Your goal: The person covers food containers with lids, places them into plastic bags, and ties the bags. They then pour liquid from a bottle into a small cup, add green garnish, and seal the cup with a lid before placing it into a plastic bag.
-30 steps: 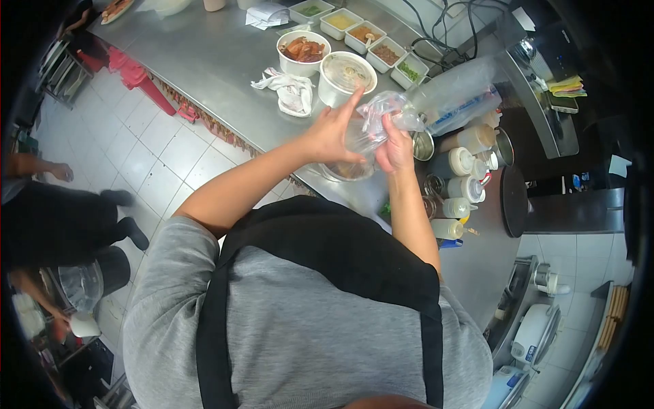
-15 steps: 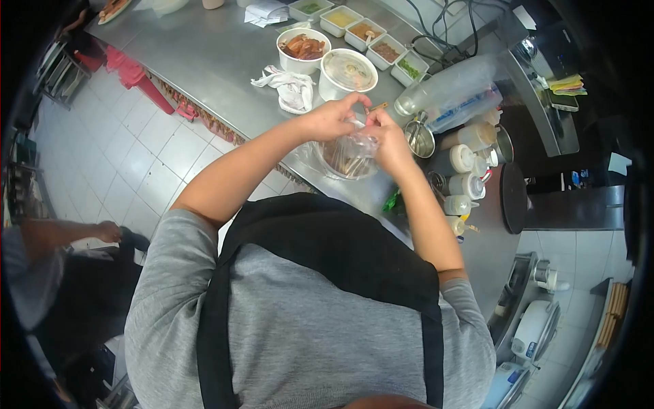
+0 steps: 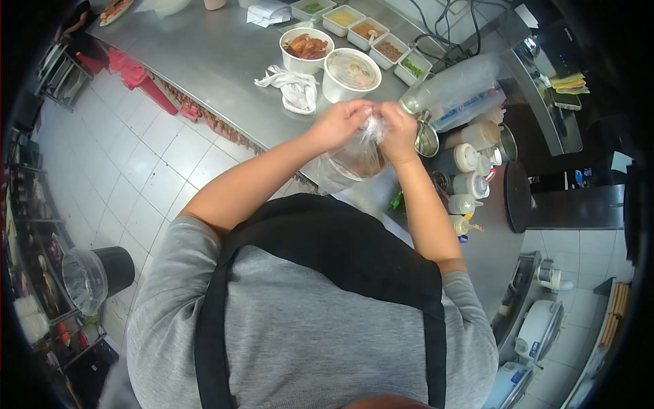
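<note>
A clear plastic bag [image 3: 354, 160] with brownish contents hangs at the counter's near edge, its top gathered into a twisted neck. My left hand [image 3: 342, 124] is closed on the gathered neck from the left. From the other side, my right hand [image 3: 397, 131] has its fingers curled round the same neck, and the two hands meet at the top. Just beyond them stand a lidded white tub [image 3: 351, 73] and a white tub of browned meat pieces [image 3: 306, 48]. Beside these lies a crumpled white cloth [image 3: 298, 91].
Small trays of toppings [image 3: 388, 52] line the back of the steel counter [image 3: 204, 61]. Squeeze bottles [image 3: 466, 157], a metal bowl [image 3: 426, 140] and plastic packs [image 3: 470, 105] crowd the right side. A bin with a clear liner [image 3: 95, 276] stands on the floor at left.
My hands have come together round the bag's neck, which is now bunched tighter. The small orange-brown thing at my fingertips no longer shows. The other person at left has mostly left the view, uncovering the bin.
</note>
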Available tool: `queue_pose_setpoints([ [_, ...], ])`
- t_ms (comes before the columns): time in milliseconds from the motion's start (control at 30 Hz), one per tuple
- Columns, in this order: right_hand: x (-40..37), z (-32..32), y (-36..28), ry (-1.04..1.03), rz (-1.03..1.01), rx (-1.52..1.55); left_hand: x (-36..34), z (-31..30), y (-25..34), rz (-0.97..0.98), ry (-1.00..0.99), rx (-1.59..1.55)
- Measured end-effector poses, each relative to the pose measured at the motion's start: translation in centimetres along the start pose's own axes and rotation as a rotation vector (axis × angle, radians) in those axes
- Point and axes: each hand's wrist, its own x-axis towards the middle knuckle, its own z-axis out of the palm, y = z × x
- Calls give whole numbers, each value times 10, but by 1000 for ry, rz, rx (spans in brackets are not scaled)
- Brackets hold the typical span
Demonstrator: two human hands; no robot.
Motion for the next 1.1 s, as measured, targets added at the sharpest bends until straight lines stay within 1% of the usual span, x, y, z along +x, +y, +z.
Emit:
queue_pose_setpoints([
  [67,-3,-12,-3,-67,1,21,11,-5,-10,-54,41,173],
  [133,-8,-28,-6,-122,-8,34,14,-8,9,8,93,389],
  [167,-12,-30,-7,-86,43,57,14,-8,15,39,116,496],
  [200,-17,-31,-6,-48,93,81,18,-8,11,295,165,709],
  [233,-22,-32,-7,-9,144,106,19,-11,8,355,142,841],
  [300,-42,-36,1,-38,392,33,18,-25,1,482,99,1102],
  [333,-54,-36,7,-53,510,-2,14,-38,-12,423,60,1166],
  [400,-91,-23,26,-135,522,-129,2,-65,-44,296,-18,1292],
  [433,-97,-20,25,-173,530,-192,-1,-68,-44,230,-17,1270],
  [467,-99,-18,25,-216,602,-207,-4,-70,-45,167,-14,1248],
  [500,-96,-20,29,-172,782,86,-7,-70,-45,101,-12,1222],
  [567,-89,-22,43,-73,1111,690,-3,-65,-31,-111,-74,374],
  [600,-83,-14,38,176,1008,1137,2,-61,-20,-206,-96,-51],
  [700,-22,-5,-25,520,1069,1596,8,-21,9,-176,-214,-397],
  [800,-9,2,-20,508,884,1526,20,-11,19,76,-323,-147],
  [900,9,-20,-16,217,809,1366,24,-18,51,206,-326,401],
  [933,16,-21,-24,222,853,1288,23,-19,48,218,-307,410],
  [1000,14,-19,-19,141,900,1243,25,-23,41,250,-269,433],
  [1100,1,-9,-9,76,956,1236,19,-35,24,110,-257,408],
])
